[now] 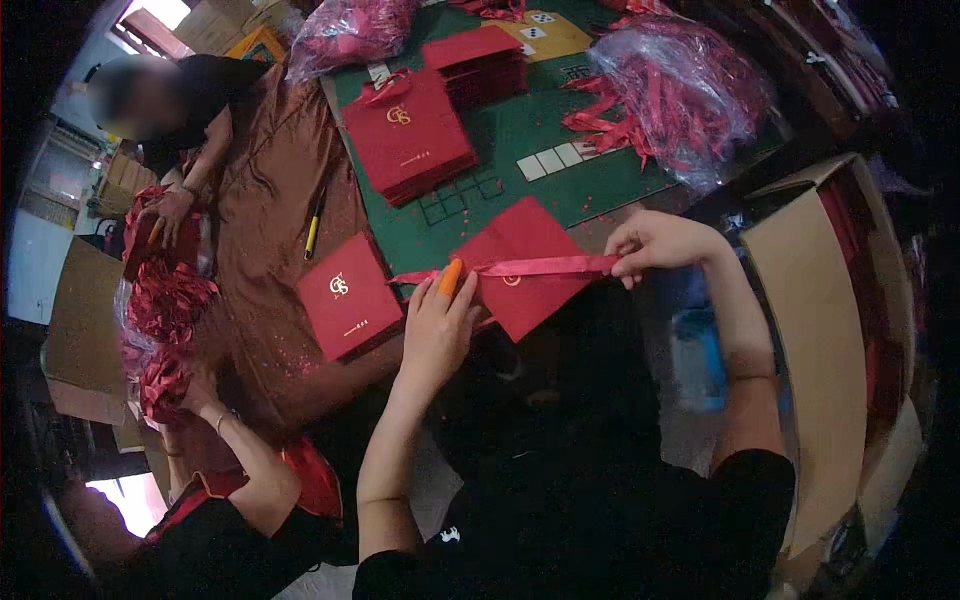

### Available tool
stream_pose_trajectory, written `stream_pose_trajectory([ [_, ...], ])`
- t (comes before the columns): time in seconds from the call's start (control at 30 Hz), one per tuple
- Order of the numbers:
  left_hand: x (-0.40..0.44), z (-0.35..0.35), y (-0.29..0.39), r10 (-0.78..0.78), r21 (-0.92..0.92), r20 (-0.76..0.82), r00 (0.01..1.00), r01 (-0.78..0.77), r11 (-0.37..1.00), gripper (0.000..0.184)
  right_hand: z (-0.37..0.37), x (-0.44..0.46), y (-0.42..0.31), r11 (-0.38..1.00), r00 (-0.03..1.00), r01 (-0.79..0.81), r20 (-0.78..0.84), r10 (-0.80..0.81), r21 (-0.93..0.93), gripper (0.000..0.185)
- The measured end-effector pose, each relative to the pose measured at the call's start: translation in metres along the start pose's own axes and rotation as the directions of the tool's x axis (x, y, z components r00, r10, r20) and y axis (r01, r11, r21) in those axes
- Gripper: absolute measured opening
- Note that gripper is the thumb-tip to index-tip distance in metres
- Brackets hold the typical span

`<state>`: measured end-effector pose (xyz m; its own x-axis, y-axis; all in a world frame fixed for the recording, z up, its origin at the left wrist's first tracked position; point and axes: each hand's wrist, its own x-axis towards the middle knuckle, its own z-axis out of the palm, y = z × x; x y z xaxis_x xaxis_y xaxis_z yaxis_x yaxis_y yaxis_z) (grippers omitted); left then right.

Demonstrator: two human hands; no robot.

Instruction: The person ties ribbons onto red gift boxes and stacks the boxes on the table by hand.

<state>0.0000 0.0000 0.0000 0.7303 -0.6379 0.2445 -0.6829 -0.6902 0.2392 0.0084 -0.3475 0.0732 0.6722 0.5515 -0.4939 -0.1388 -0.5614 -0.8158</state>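
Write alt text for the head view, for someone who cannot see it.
A person's right hand pinches a shiny pinkish-red ribbon running across a flat red paper bag to the left hand. Beyond, a green tabletop holds stacked red bags and red strips in clear plastic; other people's arms show at left.

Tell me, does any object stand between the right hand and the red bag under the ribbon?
Nothing visible stands between the right hand and the red bag except the pink ribbon, which that hand holds; it runs across the bag, partly covering its gold logo.
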Motion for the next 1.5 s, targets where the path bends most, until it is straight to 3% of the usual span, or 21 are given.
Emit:
stream_pose_trajectory([
  [0.07, 0.0, 0.002, 0.001, 0.003, 0.004, -0.014, 1.0, -0.003, 1.0, 0.051, 0.008, -0.008, 0.015, 0.988, 1.0, -0.003, -0.014, 0.005, 0.155, 0.018],
  [0.13, 0.003, -0.008, 0.003, 0.008, 0.023, -0.035, 0.999, -0.007, 1.0, 0.051, 0.011, -0.014, 0.007, 0.988, 0.998, 0.06, -0.017, -0.058, 0.143, 0.019],
  [0.23, -0.001, -0.006, 0.004, 0.003, 0.013, -0.054, 0.999, -0.003, 1.0, 0.056, 0.02, -0.013, 0.011, 0.953, 0.994, 0.087, 0.044, -0.104, 0.29, 0.019],
  [0.27, 0.001, -0.005, 0.005, -0.055, -0.073, -0.056, 0.997, 0.051, 0.996, 0.06, 0.022, -0.012, 0.008, 0.926, 0.985, 0.123, 0.072, -0.159, 0.357, 0.018],
  [0.3, 0.0, -0.005, 0.006, -0.114, -0.162, -0.047, 0.992, 0.105, 0.981, 0.064, 0.024, -0.01, 0.007, 0.927, 0.984, 0.125, 0.075, -0.161, 0.353, 0.018],
  [0.37, 0.0, -0.004, 0.006, -0.16, -0.171, 0.003, 0.987, 0.158, 0.972, 0.07, 0.031, -0.003, 0.009, 0.905, 0.967, 0.165, 0.118, -0.227, 0.392, 0.017],
  [0.43, -0.001, -0.005, 0.008, -0.076, -0.123, -0.086, 0.993, 0.065, 0.99, 0.069, 0.036, 0.004, 0.013, 0.919, 0.961, 0.183, 0.134, -0.242, 0.35, 0.018],
  [0.5, -0.003, -0.007, 0.013, -0.1, -0.135, -0.127, 0.987, 0.083, 0.987, 0.064, 0.042, 0.01, 0.013, 0.89, 0.911, 0.369, 0.084, -0.403, 0.269, 0.017],
  [0.57, -0.01, -0.015, 0.021, -0.118, -0.093, -0.294, 0.948, 0.095, 0.991, 0.054, 0.048, 0.014, 0.013, 0.858, 0.887, 0.439, 0.019, -0.461, 0.267, 0.017],
  [0.63, -0.016, -0.014, 0.036, -0.13, -0.143, -0.319, 0.939, 0.087, 0.986, 0.041, 0.06, 0.027, 0.028, 0.744, 0.923, 0.375, -0.148, -0.355, 0.553, 0.016],
  [0.73, -0.02, 0.001, 0.058, -0.113, -0.203, -0.351, 0.929, 0.042, 0.978, 0.039, 0.083, 0.027, 0.018, 0.526, 0.932, 0.355, -0.251, -0.261, 0.773, 0.02],
  [0.8, -0.017, 0.007, 0.063, -0.133, -0.231, -0.361, 0.923, 0.049, 0.972, 0.048, 0.085, 0.037, 0.026, 0.48, 0.928, 0.351, -0.23, -0.293, 0.804, 0.018],
  [0.87, -0.011, 0.009, 0.066, -0.149, -0.14, -0.378, 0.914, 0.103, 0.985, 0.051, 0.087, 0.043, 0.029, 0.29, 0.87, 0.367, -0.216, -0.442, 0.884, 0.015],
  [0.9, -0.006, 0.008, 0.067, -0.162, -0.047, -0.395, 0.904, 0.157, 0.987, 0.054, 0.089, 0.038, 0.023, 0.332, 0.92, 0.338, -0.235, -0.314, 0.88, 0.015],
  [0.93, -0.002, 0.013, 0.063, -0.181, -0.026, -0.361, 0.915, 0.184, 0.983, 0.058, 0.088, 0.039, 0.024, 0.334, 0.92, 0.338, -0.235, -0.313, 0.88, 0.015],
  [1.03, 0.008, 0.023, 0.055, -0.165, 0.167, -0.239, 0.957, 0.208, 0.964, 0.058, 0.082, 0.03, 0.021, 0.316, 0.86, 0.382, -0.208, -0.466, 0.869, 0.017],
  [1.13, 0.013, 0.028, 0.05, -0.147, 0.161, -0.231, 0.962, 0.187, 0.969, 0.059, 0.078, 0.024, 0.031, 0.435, 0.865, 0.466, -0.293, -0.408, 0.77, 0.03],
  [1.3, 0.026, 0.029, 0.049, -0.145, 0.188, -0.192, 0.971, 0.181, 0.965, 0.061, 0.074, 0.025, 0.031, 0.329, 0.798, 0.571, -0.414, -0.438, 0.752, 0.031],
  [1.5, 0.027, 0.026, 0.045, -0.155, 0.144, -0.144, 0.977, 0.176, 0.974, 0.063, 0.078, 0.027, 0.026, 0.34, 0.771, 0.6, -0.41, -0.487, 0.725, 0.037],
])
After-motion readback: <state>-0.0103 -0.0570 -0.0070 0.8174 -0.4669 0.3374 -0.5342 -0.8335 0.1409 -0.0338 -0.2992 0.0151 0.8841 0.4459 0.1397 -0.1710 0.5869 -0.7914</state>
